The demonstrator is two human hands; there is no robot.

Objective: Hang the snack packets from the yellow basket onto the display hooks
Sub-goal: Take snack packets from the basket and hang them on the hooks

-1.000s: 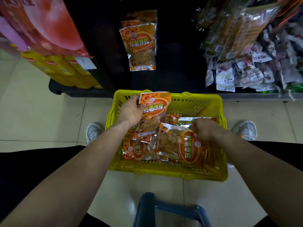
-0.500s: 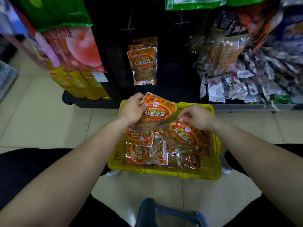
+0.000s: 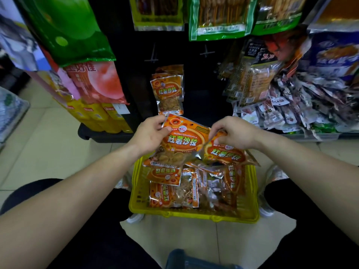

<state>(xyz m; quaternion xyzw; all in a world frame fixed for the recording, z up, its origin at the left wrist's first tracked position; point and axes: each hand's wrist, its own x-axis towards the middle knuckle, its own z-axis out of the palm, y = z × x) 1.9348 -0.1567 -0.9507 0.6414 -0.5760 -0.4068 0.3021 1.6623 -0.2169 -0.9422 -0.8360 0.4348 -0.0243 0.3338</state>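
Progress: I see a small stack of hung packets [image 3: 170, 94] of the same orange brand already on one hook of the dark display panel [image 3: 204, 98], far centre. I judge the job early to midway, since far more packets lie below than hang above.
Left to do: a heap of loose packets [image 3: 172, 193] fills the yellow basket [image 3: 194, 217], which is on the floor near me, between my knees. They overlap, so I cannot count them.
Free hooks: two bare hooks [image 3: 153, 56] show higher on the panel, above the hung stack. I cannot tell whether the occupied hook has room.
Left hand: my left hand [image 3: 149, 135] pinches the top left corner of the upper packet [image 3: 182, 141], thumb on the front face, fingers curled behind.
Right hand: my right hand [image 3: 236, 133] has its fingers curled down onto the top edge of the second packet [image 3: 225, 155], gripping it. Its fingertips lie just beside the right edge of the upper packet; I cannot tell whether they touch it.
Packets in hand: both are held above the far rim of the basket. The upper one overlaps the left part of the second, and its top is just below the bottom of the hung stack.
Step in hand: I read this as bringing a packet up to the hook; I cannot see its hang hole.
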